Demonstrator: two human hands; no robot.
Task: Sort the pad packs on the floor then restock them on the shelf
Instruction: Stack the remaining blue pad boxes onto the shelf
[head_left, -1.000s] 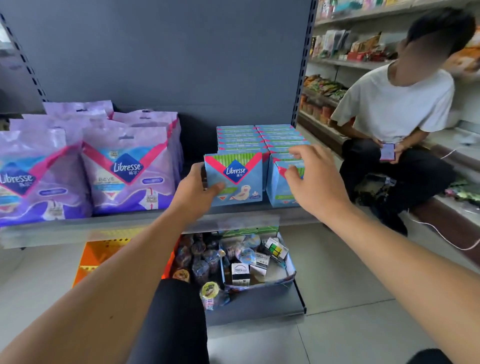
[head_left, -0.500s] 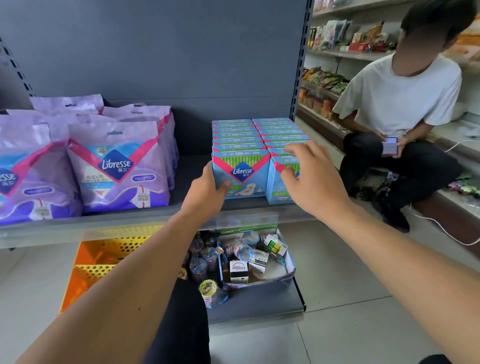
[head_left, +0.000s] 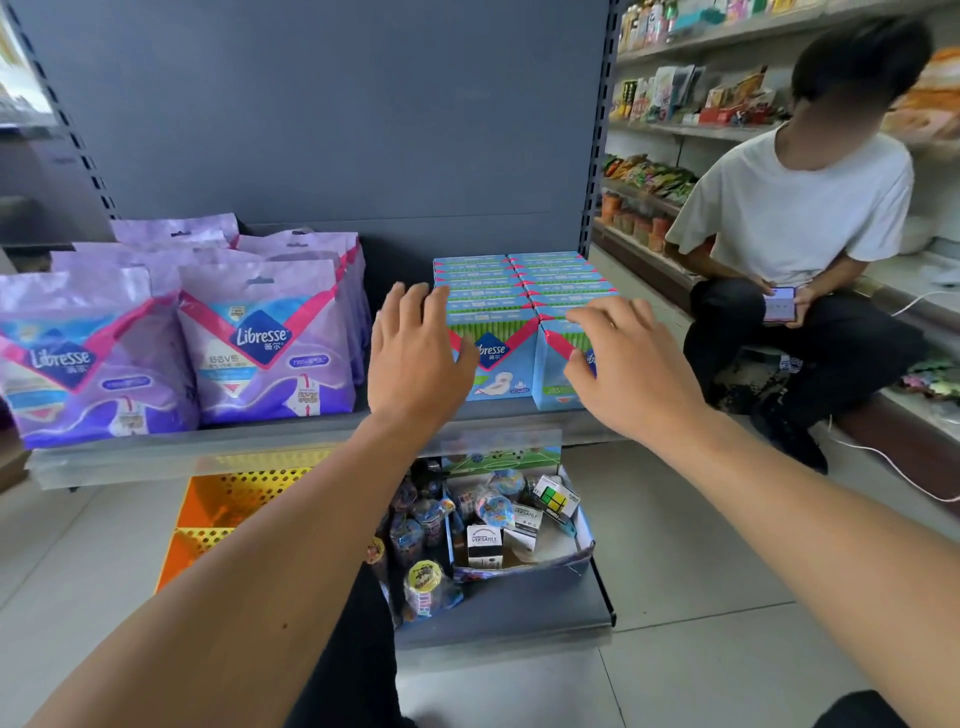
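head view: looking down at a grey shelf (head_left: 218, 449) with both arms stretched out toward the stock
blue packs: two rows of blue Libresse boxes (head_left: 511, 358) lined up front to back on the right half of the shelf, front ones at the shelf edge
purple packs: soft purple Libresse bags (head_left: 265, 353) standing in rows on the left half, well apart from the blue ones
left hand: left hand (head_left: 415, 358) has fingers spread and pretty straight, sitting over the left side of the front blue box, not gripping anything; can't tell if it's actually touching
right hand: right hand (head_left: 623, 364) is spread too, fingers loosely bent over the top and front of the right row, holding nothing
step: looks like the tail end of restocking, squaring up the blue rows
floor: no loose pad packs that I can see down there, just a tray of small toys and bits (head_left: 498, 519) under the shelf
next move: probably a light nudge to get the fronts flush, or check for any leftover packs
also: another person (head_left: 795, 223) sitting to the right with a phone
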